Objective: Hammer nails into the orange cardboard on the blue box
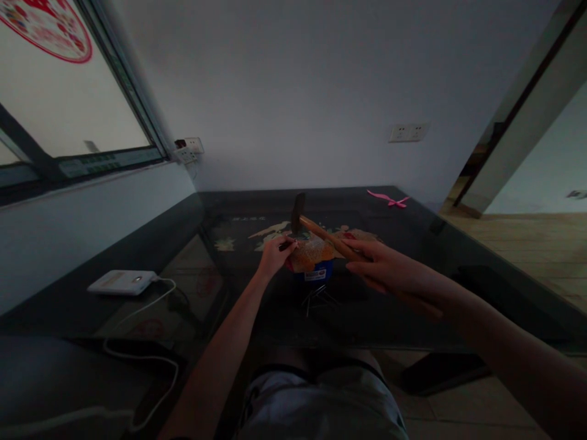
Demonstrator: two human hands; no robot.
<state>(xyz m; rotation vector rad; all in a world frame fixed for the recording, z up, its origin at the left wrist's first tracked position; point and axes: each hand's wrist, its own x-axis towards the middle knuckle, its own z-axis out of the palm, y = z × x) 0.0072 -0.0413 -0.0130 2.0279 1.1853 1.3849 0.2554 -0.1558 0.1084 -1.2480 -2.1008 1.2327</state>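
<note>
My right hand (373, 263) is wrapped around the wooden handle of a hammer (321, 232). The dark hammer head is raised at the handle's left end, just above an orange-brown, rough-topped piece (312, 252). That piece rests over a blue container (316, 273) with a white label. Beside its left edge, my left hand (274, 255) is closed in a pinch. Something small and dark shows at those fingertips, too dim to name. Several thin metal nails (316, 297) lie on the table in front of the blue container.
The dark glossy table (257, 311) has a printed flower pattern. A white power bank (123, 282) with a white cable (156, 299) lies at left. A pink ribbon (389, 198) is at the back right. A flat dark object (509, 299) lies at right. Behind stands a wall (293, 110) with sockets.
</note>
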